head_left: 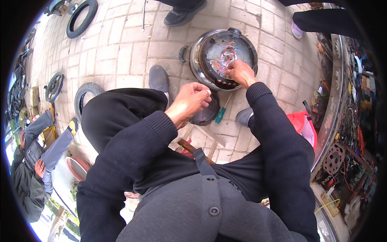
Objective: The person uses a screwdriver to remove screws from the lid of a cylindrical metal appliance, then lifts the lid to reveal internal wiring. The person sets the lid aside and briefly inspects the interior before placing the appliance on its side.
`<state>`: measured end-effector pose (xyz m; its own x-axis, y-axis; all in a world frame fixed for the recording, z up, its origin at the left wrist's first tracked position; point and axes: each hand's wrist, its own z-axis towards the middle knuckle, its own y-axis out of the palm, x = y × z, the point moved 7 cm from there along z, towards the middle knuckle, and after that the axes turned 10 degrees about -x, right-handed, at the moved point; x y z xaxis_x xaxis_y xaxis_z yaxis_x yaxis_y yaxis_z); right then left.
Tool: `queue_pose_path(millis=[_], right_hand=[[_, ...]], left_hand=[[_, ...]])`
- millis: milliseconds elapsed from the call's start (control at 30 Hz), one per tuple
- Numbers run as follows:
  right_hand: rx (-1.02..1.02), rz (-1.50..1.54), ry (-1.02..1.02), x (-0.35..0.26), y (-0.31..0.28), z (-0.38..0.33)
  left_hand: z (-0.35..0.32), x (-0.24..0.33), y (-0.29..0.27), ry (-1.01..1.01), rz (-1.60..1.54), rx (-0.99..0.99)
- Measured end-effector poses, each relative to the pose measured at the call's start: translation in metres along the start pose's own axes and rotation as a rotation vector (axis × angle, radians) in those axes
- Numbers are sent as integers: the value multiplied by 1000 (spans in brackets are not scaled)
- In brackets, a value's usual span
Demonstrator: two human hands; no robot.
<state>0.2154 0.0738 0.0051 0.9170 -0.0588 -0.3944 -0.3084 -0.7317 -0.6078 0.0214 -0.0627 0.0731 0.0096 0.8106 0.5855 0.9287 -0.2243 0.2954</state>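
Observation:
A round metal electric cooker lies bottom up on the paving, its underside exposed with red and pale wires inside. My right hand reaches over its near right part, fingers pinched together down among the wires; what they grip is hidden. My left hand is held in the air just short of the cooker, thumb and fingers closed, with a tiny whitish bit at the tips that I cannot make out. Below it lies a dark round cover. Beside the cover rests a screwdriver with a teal handle.
A wooden-handled tool lies close to my lap. Tyres and a steering wheel are at the left, where another person sits. Other people's feet stand beyond the cooker. Cluttered parts and cables line the right; a red bag is near my knee.

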Motion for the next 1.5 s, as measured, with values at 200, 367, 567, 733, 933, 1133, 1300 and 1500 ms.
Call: queue_pose_path(millis=[200,367,567,733,933,1133,1300,1500], right_hand=[[490,-224,-374,-23,-10,-50],[560,-524,-481,-32,33,-74],[590,-525,-392,-23,46,-60],[618,-506,-408,-21,48,-63],[685,-499,-370,-22,51,-62],[732,-492,-370,-20,54,-62],[693,-468,-378,-17,51,-63],[608,-392,-372,-14,43,-63]], left_hand=[[27,-11,15,-1,-12,103],[11,10,37,199,292,-105],[-15,10,71,207,454,-270],[-12,18,80,206,496,-314],[-14,17,85,236,525,-284],[-12,19,87,259,552,-279],[-13,21,88,257,574,-305],[-13,22,87,220,569,-321]])
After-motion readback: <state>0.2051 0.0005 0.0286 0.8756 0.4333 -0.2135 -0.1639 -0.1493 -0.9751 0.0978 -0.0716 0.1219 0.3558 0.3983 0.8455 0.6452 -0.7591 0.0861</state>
